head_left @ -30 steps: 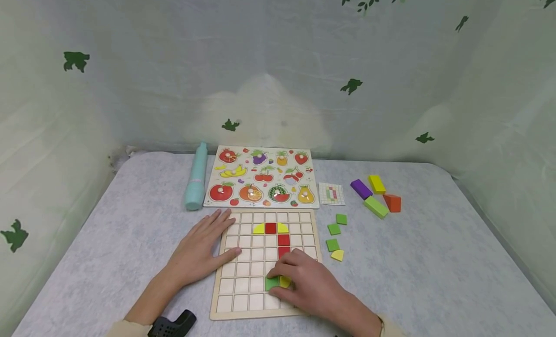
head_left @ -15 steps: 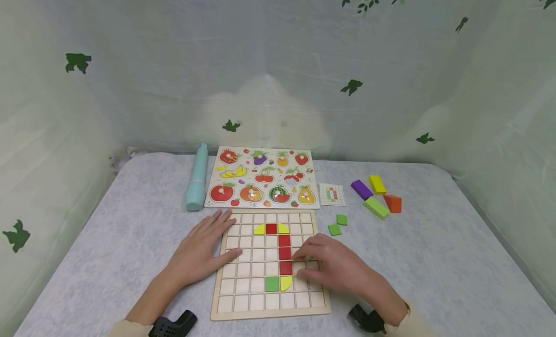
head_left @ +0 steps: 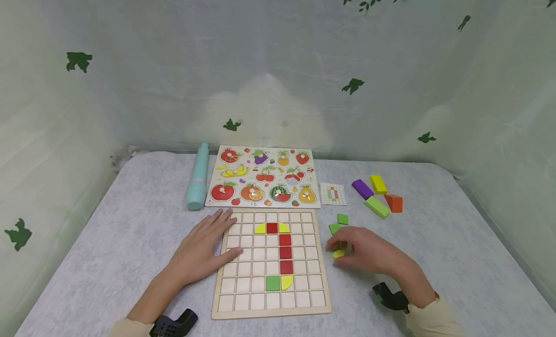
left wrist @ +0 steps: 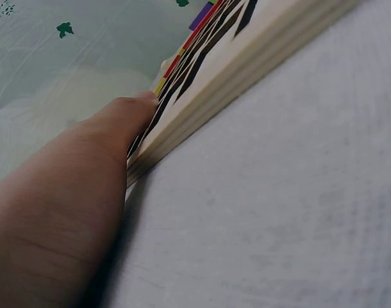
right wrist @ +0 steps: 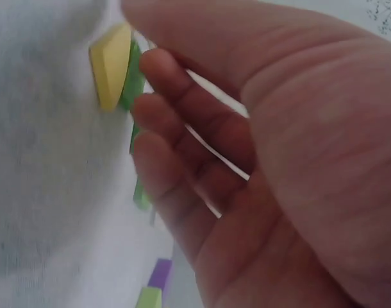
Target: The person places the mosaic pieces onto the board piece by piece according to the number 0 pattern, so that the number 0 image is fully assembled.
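A wooden grid board (head_left: pixel 243 269) lies on the table. It bears red square tiles (head_left: pixel 285 253), yellow rounded tiles (head_left: pixel 286 282) and one green square tile (head_left: pixel 272 283). My left hand (head_left: pixel 195 252) rests on the board's left edge, fingers spread. Right of the board, my right hand (head_left: pixel 369 250) reaches over loose tiles, fingers bent loosely with a gap to the thumb. A loose yellow quarter-round tile (right wrist: pixel 110 67) lies by its fingertips with a green tile (right wrist: pixel 134 80) just beyond. The hand partly hides these tiles in the head view; nothing appears held.
Behind the board lies a fruit puzzle (head_left: pixel 262 175), with a light-blue bottle (head_left: pixel 198 177) on its left and a small pattern card (head_left: pixel 333 194) on its right. Purple (head_left: pixel 362 189), yellow (head_left: pixel 378 184), light-green (head_left: pixel 377 207) and orange (head_left: pixel 394 203) blocks lie at the back right.
My right hand has left the green tile on the board and moved right to the loose tiles. My left hand stays in place on the board.
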The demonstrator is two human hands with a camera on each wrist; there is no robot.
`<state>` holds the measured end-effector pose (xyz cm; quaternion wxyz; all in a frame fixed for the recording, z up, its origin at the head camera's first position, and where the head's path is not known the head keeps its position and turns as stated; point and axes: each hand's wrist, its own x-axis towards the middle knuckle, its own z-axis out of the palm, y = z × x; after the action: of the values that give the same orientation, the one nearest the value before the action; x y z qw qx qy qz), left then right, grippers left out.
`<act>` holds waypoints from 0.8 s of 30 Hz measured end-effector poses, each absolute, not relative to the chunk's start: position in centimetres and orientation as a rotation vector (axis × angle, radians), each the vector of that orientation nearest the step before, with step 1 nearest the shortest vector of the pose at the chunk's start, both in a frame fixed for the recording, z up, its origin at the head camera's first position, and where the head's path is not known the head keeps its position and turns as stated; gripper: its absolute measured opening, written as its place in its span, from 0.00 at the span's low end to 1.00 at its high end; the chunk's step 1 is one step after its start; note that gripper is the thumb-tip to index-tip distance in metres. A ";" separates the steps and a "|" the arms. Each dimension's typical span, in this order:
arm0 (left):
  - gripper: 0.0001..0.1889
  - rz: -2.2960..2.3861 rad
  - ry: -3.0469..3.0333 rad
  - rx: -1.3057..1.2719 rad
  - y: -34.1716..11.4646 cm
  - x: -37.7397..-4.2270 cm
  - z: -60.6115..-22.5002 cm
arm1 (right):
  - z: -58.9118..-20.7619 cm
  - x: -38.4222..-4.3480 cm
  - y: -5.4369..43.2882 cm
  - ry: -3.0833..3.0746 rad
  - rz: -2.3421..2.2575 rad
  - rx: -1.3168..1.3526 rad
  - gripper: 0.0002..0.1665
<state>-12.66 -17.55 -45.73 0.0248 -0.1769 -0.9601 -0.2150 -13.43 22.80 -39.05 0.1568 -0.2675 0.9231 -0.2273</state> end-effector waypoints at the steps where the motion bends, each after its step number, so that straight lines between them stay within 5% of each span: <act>1: 0.45 -0.664 -2.969 -0.546 -17.6 -12.7 -45.7 | -39.0 -13.5 23.0 2.650 -0.632 -0.760 0.16; 15: 0.45 -0.664 -2.977 -0.538 -17.5 -12.6 -45.7 | -39.3 -13.9 24.0 2.736 -0.520 -0.621 0.13; 24: 0.45 -0.661 -2.975 -0.546 -17.6 -12.7 -45.6 | -38.7 -13.3 22.9 2.733 -0.632 -0.792 0.11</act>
<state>-12.65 -17.55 -45.65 0.0227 -0.1762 -0.9606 -0.2136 -13.32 22.89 -38.67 0.1134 -0.2700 0.9316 -0.2154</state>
